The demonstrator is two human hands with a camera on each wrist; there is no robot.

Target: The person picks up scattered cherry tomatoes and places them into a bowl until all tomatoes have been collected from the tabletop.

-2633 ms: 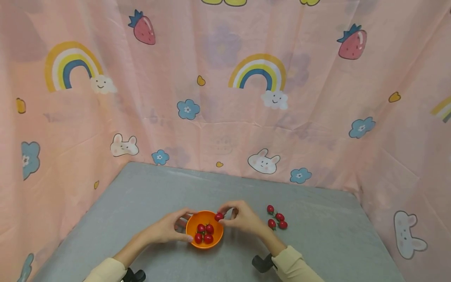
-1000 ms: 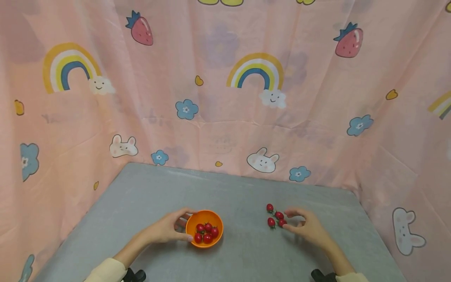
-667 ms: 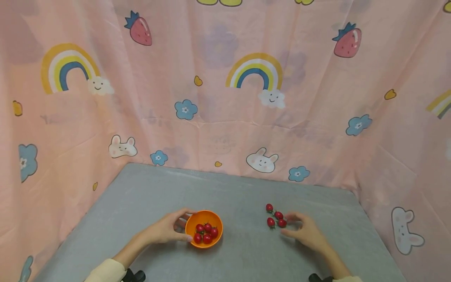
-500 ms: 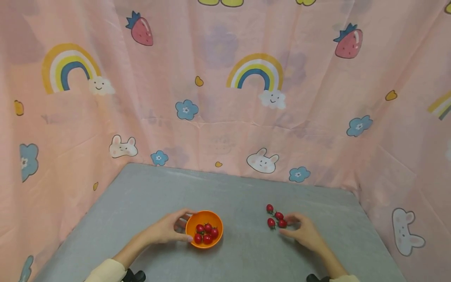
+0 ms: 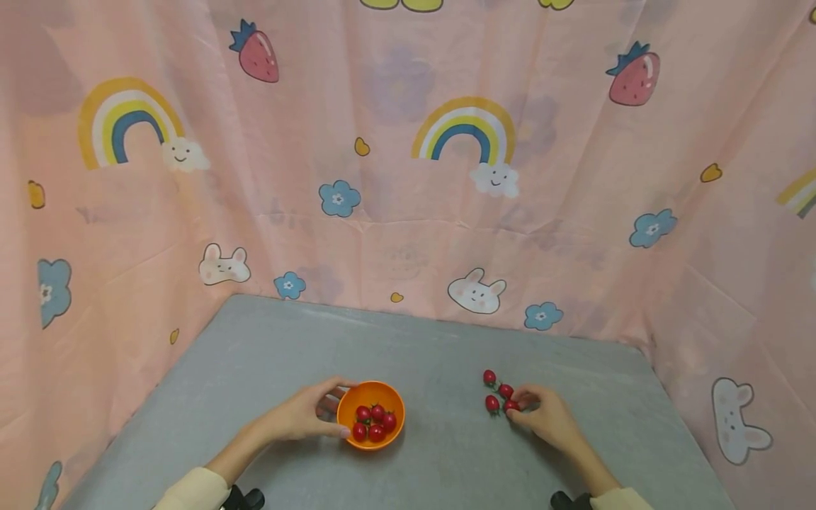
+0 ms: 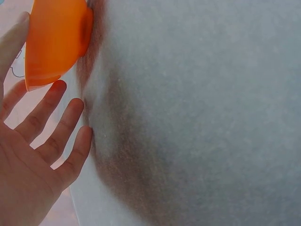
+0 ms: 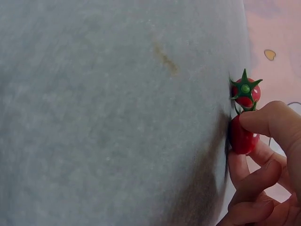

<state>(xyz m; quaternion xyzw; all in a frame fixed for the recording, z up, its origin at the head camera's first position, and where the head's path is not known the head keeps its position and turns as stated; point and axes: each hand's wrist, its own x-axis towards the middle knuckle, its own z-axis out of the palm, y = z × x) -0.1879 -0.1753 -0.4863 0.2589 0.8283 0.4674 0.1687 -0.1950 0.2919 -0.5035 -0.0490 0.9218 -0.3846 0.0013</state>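
Observation:
An orange bowl (image 5: 370, 446) stands on the grey table with several red cherry tomatoes (image 5: 376, 432) in it. My left hand (image 5: 299, 412) holds the bowl from its left side, thumb at the near rim and fingers at the far rim. In the left wrist view, the lower fingers of that hand are spread below the bowl's side. To the right, my right hand (image 5: 547, 419) pinches a cherry tomato (image 7: 241, 134) between thumb and fingers, low at the tabletop. Another cherry tomato (image 7: 245, 94) with a green star-shaped calyx lies just beyond it.
Beside the right fingertips lie more loose cherry tomatoes (image 5: 491, 404) in a small cluster. A pink printed curtain (image 5: 408, 234) hangs around the back and sides of the grey table (image 5: 440, 453). Dark wrist mounts (image 5: 569, 501) show at both cuffs.
The right hand has left the bowl, where the cherry tomato it held now lies, and moved right to the loose cluster. Its fingers have closed on another one. The left hand stays at the bowl.

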